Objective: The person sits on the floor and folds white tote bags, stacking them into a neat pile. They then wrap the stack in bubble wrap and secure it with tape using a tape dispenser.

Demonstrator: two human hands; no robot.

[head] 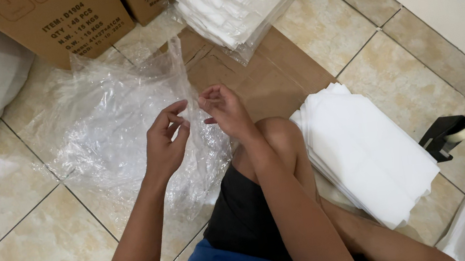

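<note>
Two bare hands meet above the knee: left hand (165, 141) and right hand (223, 109) each pinch the rim of a clear plastic bag (122, 122), apparently parting its mouth. A white fabric stack (366, 154) lies beside. Bagged stack (239, 2) and cardboard cartons (56, 19) sit beyond.

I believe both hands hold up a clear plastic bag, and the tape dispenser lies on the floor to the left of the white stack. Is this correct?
Not quite. In the head view the tape dispenser lies on the floor to the right of the white stack, not the left. The rest holds: the left hand and right hand both hold up the clear plastic bag.
</note>
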